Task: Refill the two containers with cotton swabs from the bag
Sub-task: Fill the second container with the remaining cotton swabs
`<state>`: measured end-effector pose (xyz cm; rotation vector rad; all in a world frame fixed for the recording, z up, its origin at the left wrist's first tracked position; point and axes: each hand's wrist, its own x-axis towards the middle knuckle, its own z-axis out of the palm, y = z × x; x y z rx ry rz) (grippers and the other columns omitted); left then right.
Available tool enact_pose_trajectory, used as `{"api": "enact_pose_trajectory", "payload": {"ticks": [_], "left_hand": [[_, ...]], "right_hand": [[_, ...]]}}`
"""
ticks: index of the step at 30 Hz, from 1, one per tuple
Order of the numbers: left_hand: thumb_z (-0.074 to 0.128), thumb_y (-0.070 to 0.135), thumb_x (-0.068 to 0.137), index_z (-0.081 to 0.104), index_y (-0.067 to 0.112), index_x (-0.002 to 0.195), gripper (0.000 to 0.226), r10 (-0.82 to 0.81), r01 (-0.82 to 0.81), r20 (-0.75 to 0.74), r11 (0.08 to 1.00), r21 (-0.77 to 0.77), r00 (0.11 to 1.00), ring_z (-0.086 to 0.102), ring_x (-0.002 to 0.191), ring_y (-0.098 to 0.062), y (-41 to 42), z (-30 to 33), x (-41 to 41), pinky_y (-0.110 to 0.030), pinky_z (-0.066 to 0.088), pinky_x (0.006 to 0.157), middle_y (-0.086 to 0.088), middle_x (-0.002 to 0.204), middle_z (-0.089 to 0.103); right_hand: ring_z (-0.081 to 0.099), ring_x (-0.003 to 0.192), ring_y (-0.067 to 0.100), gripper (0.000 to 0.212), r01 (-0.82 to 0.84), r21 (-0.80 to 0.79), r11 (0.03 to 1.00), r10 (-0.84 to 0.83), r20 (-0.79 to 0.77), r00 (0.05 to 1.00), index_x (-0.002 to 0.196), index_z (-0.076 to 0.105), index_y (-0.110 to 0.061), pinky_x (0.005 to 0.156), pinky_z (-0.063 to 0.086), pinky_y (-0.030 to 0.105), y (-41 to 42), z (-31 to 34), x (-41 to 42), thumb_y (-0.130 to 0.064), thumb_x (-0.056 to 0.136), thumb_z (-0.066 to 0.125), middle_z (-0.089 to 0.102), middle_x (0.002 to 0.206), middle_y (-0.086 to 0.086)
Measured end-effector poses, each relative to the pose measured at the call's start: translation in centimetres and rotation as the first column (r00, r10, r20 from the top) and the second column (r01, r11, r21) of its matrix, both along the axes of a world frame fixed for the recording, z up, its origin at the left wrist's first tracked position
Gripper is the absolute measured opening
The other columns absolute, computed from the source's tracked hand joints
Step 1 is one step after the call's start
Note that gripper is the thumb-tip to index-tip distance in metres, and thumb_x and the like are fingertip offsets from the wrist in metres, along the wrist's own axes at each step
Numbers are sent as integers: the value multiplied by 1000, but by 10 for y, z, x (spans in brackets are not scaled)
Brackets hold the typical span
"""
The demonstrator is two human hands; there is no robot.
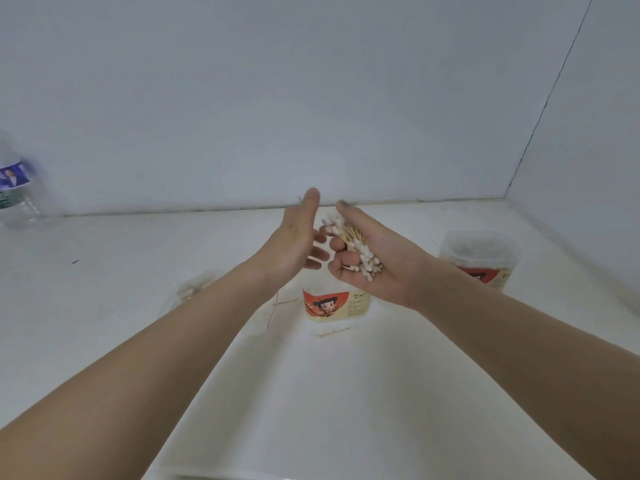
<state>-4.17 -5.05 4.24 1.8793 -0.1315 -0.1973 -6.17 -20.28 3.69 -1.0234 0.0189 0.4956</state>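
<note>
A white bench is seen from above, with pale walls behind and to the right. Two bare forearms are stretched forward over it, and the hands are raised together near the middle of the view.

A bundle of cotton swabs, with wooden stems and white tips, is cradled in the right hand, which is turned palm up; its fingers are curled round the bundle. The left hand is held edge-on just beside the bundle, with its fingers straight and released, their tips close to the swabs; whether they touch cannot be told.

Directly below the hands, a clear container with a red and cream cartoon label is set on the bench, its upper part hidden by the hands. A second container with the same label is placed well apart to the right, near the side wall, and swabs are seen inside it.

A clear plastic bag is partly hidden behind the left forearm. Loose swabs are scattered on the bench just in front of the nearer container. A clear water bottle is stood at the far left edge.
</note>
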Motion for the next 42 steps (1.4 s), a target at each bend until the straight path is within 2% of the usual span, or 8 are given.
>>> {"api": "enact_pose_trajectory", "payload": {"ticks": [4,10,15,23,31,36,38,42], "left_hand": [[31,67,100,59,6,100,67,-135,149,-240,988,42,961,60,62,-18,7,-7,-8,-32,53,67,-7,79,66],[45,19,104,54,12,90,18,-222,219,-165,975,-32,961,41,52,-10,9,-2,-4,-23,39,53,0,70,52],[46,24,105,52,13,83,25,-193,196,-80,980,37,978,34,51,-12,9,2,1,-21,37,50,2,64,48],[50,25,102,54,13,74,31,-88,82,76,994,75,993,38,47,-11,7,2,9,-23,39,50,4,58,50],[42,46,104,56,11,79,46,-26,26,7,999,-36,1000,43,50,-14,3,8,11,-29,44,57,0,59,51],[45,62,98,54,12,82,53,-122,75,148,954,289,981,46,63,-19,1,18,11,-29,43,64,-9,73,49],[39,58,102,51,10,87,52,-76,14,218,962,271,973,46,66,-20,1,22,11,-27,41,62,-11,78,47],[30,50,104,59,10,102,49,65,-109,217,974,199,974,53,80,-19,14,-2,16,-35,44,75,0,89,57]], "right_hand": [[41,49,8,19,61,57,997,-62,16,998,108,53,-9,64,50,23,-3,-2,4,-18,96,65,50,68,-1],[57,62,11,13,112,33,993,-114,36,993,91,58,-8,69,57,26,-1,-3,10,-16,94,68,54,68,2],[68,86,20,13,264,-29,964,-261,65,963,92,62,0,76,61,33,0,-5,12,-11,94,69,62,81,8],[58,65,11,16,163,-144,976,-143,137,980,108,64,-2,58,52,23,2,-6,9,-10,94,66,60,84,5],[54,59,15,12,90,-299,950,-25,213,977,85,65,-7,60,48,27,5,-7,5,-6,95,61,60,70,4],[52,55,11,9,327,-566,756,8,509,861,85,57,-12,55,43,24,14,-8,6,-5,89,60,56,57,-8],[50,54,10,12,405,-582,705,-17,557,830,82,57,-18,54,43,24,20,-10,9,-10,88,64,55,54,-15],[50,57,11,17,507,-542,670,-173,550,817,89,58,-8,49,40,16,25,-21,19,-24,92,64,55,69,2]]}}
